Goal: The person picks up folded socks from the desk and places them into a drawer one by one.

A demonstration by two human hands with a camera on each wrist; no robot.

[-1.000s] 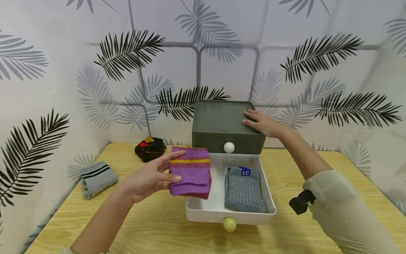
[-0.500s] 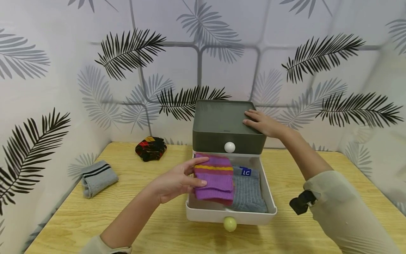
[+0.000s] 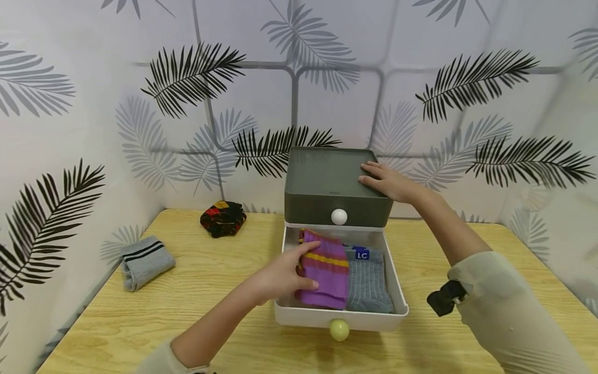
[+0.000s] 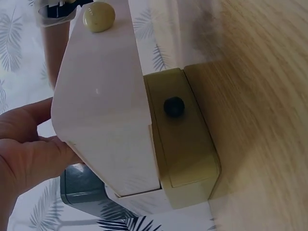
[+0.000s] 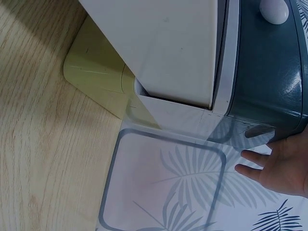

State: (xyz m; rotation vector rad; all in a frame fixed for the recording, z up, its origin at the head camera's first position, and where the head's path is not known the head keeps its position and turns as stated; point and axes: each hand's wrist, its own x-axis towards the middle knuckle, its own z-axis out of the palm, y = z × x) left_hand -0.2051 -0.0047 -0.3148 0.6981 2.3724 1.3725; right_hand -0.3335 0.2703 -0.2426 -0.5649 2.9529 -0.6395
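Soft light is filling the head view, a faint shadow dimming the counter (image 3: 233, 332) near its front edge; the darker right wrist view is showing glare on the green drawer (image 5: 267, 57).

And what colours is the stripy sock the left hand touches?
The stripy sock is purple with yellow and dark pink stripes, best seen in the head view.

I see yellow and rose stripes on the purple sock (image 3: 331, 283). Pale pinstripes line the grey sock (image 3: 368, 288) with the blue label (image 3: 362, 253)
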